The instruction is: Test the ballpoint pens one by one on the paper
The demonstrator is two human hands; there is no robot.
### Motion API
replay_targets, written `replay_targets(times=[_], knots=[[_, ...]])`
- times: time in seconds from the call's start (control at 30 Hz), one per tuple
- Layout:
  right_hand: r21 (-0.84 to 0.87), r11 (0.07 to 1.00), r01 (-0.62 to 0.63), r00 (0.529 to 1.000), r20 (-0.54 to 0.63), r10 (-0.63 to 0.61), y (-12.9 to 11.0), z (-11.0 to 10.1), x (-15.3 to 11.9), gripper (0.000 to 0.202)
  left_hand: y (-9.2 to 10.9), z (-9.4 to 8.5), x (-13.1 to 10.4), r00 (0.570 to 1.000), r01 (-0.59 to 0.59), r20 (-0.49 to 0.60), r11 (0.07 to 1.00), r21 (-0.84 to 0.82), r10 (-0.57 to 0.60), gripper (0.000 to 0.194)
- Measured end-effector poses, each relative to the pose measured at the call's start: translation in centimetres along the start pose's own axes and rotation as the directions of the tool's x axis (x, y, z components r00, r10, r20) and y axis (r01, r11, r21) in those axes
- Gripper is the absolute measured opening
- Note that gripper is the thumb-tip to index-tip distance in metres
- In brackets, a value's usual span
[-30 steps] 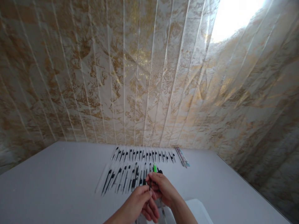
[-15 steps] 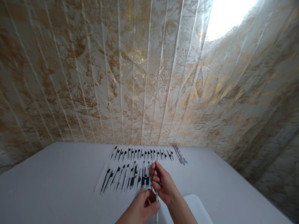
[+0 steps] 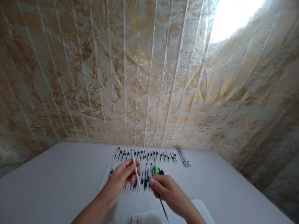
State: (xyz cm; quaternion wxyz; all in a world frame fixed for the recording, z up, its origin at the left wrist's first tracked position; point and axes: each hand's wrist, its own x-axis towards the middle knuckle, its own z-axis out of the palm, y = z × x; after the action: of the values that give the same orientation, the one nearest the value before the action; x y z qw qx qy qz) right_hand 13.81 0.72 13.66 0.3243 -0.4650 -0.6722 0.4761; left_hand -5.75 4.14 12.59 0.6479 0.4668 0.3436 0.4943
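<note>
My left hand (image 3: 127, 172) pinches a slim white pen barrel (image 3: 137, 174) with a pale blue tip, tilted above the rows of pen parts. Closed on a thin black pen refill (image 3: 163, 207), my right hand (image 3: 165, 185) is to the right and slightly lower, the refill's narrow end pointing down toward me. A bright green piece (image 3: 156, 169) shows just above the right fingers; whether it is held or lies behind them I cannot tell. Behind both hands lie clear and black pen parts (image 3: 145, 183) in a near row, partly covered by the left hand.
A far row of clear pen parts with black pieces (image 3: 154, 155) runs along the back of the white table (image 3: 77, 174). Several slim pens (image 3: 183, 157) lie at its right end. A white tray (image 3: 201, 207) is at the front right, below my right arm. Patterned gold-and-white fabric hangs behind.
My hands have moved apart. The left has risen to the left with the white barrel, and the right has turned and shifted slightly right with the black refill. The view has shifted a little.
</note>
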Motion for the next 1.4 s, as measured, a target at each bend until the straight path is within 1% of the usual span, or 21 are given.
replay_targets(times=[0.07,0.1,0.17,0.27,0.43,0.57,0.67,0.77,0.8,0.83,0.9,0.93,0.97,1.03,1.07,1.1,1.13,1.17,1.23,1.33,1.4], knots=[[-0.141,0.99,0.003,0.998,0.06,0.005,-0.9,1.3,-0.4,0.04,0.3,-0.5,0.2,0.993,0.007,-0.11,0.971,-0.239,-0.034,0.012],[-0.183,0.983,-0.008,0.996,0.08,0.023,-1.1,1.9,-0.5,0.036,0.3,-0.6,0.3,0.987,0.001,-0.155,0.949,-0.316,-0.053,0.008],[-0.228,0.973,-0.033,0.994,0.094,0.056,-1.2,2.8,-0.5,0.033,0.2,-0.8,0.5,0.976,0.0,-0.202,0.921,-0.388,-0.085,0.011],[-0.229,0.973,-0.022,0.997,0.07,0.039,-0.8,3.3,-0.3,0.034,-0.2,-0.7,0.6,0.973,0.014,-0.205,0.916,-0.401,-0.105,0.014],[-0.189,0.982,0.009,0.998,0.061,0.003,-0.4,2.9,0.0,0.039,-0.2,-0.3,0.3,0.978,0.019,-0.181,0.916,-0.401,-0.1,0.011],[-0.182,0.983,0.007,0.999,0.052,0.002,-0.4,2.8,0.0,0.04,0.1,-0.1,0.0,0.976,0.03,-0.191,0.926,-0.376,-0.109,0.007],[-0.189,0.982,-0.018,0.999,0.038,0.026,-0.1,3.0,0.1,0.04,0.1,0.2,-0.1,0.98,0.012,-0.183,0.941,-0.338,-0.078,0.012],[-0.173,0.982,-0.076,0.997,0.005,0.078,0.6,3.1,0.4,0.044,-0.6,0.8,-0.3,0.989,-0.013,-0.148,0.958,-0.286,-0.03,0.014],[-0.142,0.986,-0.091,0.996,-0.011,0.091,0.9,3.1,0.6,0.046,-1.0,1.1,-0.4,0.989,0.012,-0.135,0.951,-0.308,-0.057,0.014],[-0.084,0.991,-0.102,0.995,-0.028,0.1,1.0,3.0,0.7,0.045,-1.4,1.4,-0.4,0.985,0.056,-0.132,0.933,-0.355,-0.109,0.014],[0.141,0.984,-0.109,0.992,-0.046,0.117,1.1,2.6,0.9,0.044,-2.2,1.9,-0.5,0.958,0.149,-0.144,0.861,-0.486,-0.247,0.019],[0.302,0.947,-0.111,0.99,-0.046,0.131,1.1,2.3,0.9,0.044,-2.5,2.0,-0.4,0.939,0.177,-0.156,0.82,-0.545,-0.306,0.022],[0.472,0.875,-0.11,0.989,-0.039,0.145,0.9,2.0,0.9,0.044,-2.6,2.2,-0.4,0.923,0.185,-0.171,0.788,-0.588,-0.344,0.025],[0.749,0.656,-0.093,0.986,-0.021,0.164,0.8,1.5,1.0,0.038,-2.4,2.2,-0.3,0.913,0.16,-0.195,0.756,-0.634,-0.357,0.029],[0.835,0.545,-0.075,0.985,-0.022,0.17,0.8,1.2,1.2,0.032,-2.0,2.1,-0.3,0.913,0.143,-0.201,0.742,-0.655,-0.354,0.03],[0.89,0.453,-0.051,0.984,-0.033,0.177,0.9,1.1,1.4,0.027,-1.6,2.0,-0.2,0.914,0.123,-0.208,0.728,-0.674,-0.347,0.032],[0.921,0.389,-0.025,0.981,-0.052,0.186,1.1,1.1,1.6,0.026,-1.1,1.9,-0.2,0.916,0.101,-0.217,0.718,-0.688,-0.337,0.033],[0.936,0.351,0.001,0.977,-0.075,0.197,1.3,1.1,1.8,0.027,-0.7,1.7,-0.1,0.917,0.077,-0.23,0.711,-0.699,-0.325,0.034],[0.945,0.325,0.033,0.969,-0.11,0.222,1.9,1.4,2.2,0.03,-0.1,1.3,0.0,0.915,0.032,-0.262,0.703,-0.71,-0.306,0.034],[0.941,0.339,0.017,0.962,-0.107,0.249,2.3,2.1,2.5,0.031,0.0,0.9,0.2,0.905,-0.014,-0.307,0.7,-0.714,-0.295,0.033],[0.926,0.378,0.015,0.957,-0.122,0.261,2.1,2.5,2.4,0.032,-0.3,0.9,0.1,0.897,-0.023,-0.324,0.701,-0.713,-0.3,0.031]])
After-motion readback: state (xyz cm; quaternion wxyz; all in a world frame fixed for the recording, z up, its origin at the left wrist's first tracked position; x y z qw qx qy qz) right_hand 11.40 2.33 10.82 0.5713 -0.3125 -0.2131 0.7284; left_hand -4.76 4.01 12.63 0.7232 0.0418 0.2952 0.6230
